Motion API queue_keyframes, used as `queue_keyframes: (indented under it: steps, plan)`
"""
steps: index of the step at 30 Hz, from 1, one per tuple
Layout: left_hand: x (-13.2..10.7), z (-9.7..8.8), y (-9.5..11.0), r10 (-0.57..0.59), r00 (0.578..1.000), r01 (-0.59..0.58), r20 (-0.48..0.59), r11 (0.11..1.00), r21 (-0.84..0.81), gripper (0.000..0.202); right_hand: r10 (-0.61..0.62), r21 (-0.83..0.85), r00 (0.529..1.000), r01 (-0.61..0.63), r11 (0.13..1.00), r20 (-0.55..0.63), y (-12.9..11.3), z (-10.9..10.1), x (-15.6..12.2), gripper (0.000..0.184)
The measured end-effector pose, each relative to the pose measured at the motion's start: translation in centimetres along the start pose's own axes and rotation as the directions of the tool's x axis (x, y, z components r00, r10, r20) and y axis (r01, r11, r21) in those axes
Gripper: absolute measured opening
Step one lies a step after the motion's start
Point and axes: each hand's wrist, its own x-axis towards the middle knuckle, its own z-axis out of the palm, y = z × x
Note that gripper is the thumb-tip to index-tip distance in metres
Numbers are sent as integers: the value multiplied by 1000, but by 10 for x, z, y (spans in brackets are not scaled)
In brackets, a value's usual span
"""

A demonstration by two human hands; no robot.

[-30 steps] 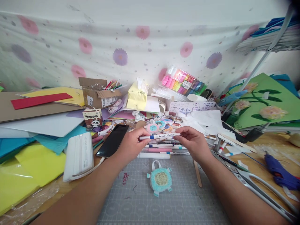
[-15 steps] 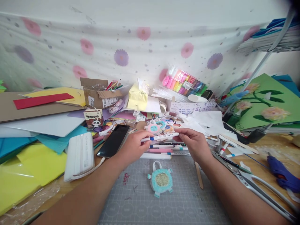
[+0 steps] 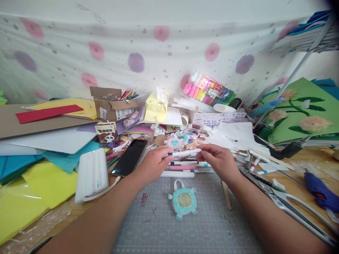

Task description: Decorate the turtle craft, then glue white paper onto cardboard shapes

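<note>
A white acrylic marker point(image 3: 185, 153) with a blue band lies level between my hands, above a row of other markers point(image 3: 182, 168). My left hand point(image 3: 156, 160) pinches its left end between thumb and fingers. At the opposite end, the thumb and fingertips of my right hand point(image 3: 215, 158) are closed on the marker's tip. Nearer to me, a small turquoise turtle-shaped craft point(image 3: 185, 200) with a beige textured centre and a white loop rests on the grey cutting mat point(image 3: 148, 225). A pink and blue round craft piece point(image 3: 174, 143) sits just behind the marker.
Left of the mat are a black phone point(image 3: 129, 157) and a white power bank point(image 3: 91, 175) with a cable. On the right lie large scissors point(image 3: 278, 201), a wooden stick point(image 3: 226, 195) and a blue glue gun point(image 3: 321, 190). A cardboard box point(image 3: 113, 109) and clay packs point(image 3: 209, 90) stand behind.
Both hands keep hold of the marker, which has rolled so its lettering is turned mostly out of sight. The view has shifted slightly.
</note>
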Motion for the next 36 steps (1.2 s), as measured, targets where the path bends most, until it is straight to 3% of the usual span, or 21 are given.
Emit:
queue_keyframes:
  steps: [6,13,19,24,28,36]
  plan:
    - [-1,-5,5,-14,995,19,94,999,-47,34,-22,-55,1000,23,998,12,0,0,-2,25]
    - [-2,-4,11,-21,995,21,99,1000,7,32,-95,-172,995,95,981,11,5,3,-1,22]
    - [-4,0,15,-3,995,-3,97,998,60,26,-116,-357,993,99,929,-25,11,5,1,17]
    - [-4,-1,15,4,995,-10,95,999,52,29,-135,-404,990,109,908,-38,6,6,-1,18]
    - [-2,-4,14,-8,995,7,98,1000,15,30,-124,-369,990,90,925,-71,4,6,-1,21]
    - [-2,-10,10,-73,989,90,132,987,-132,35,-18,-73,1000,18,997,-2,-6,3,-4,26]
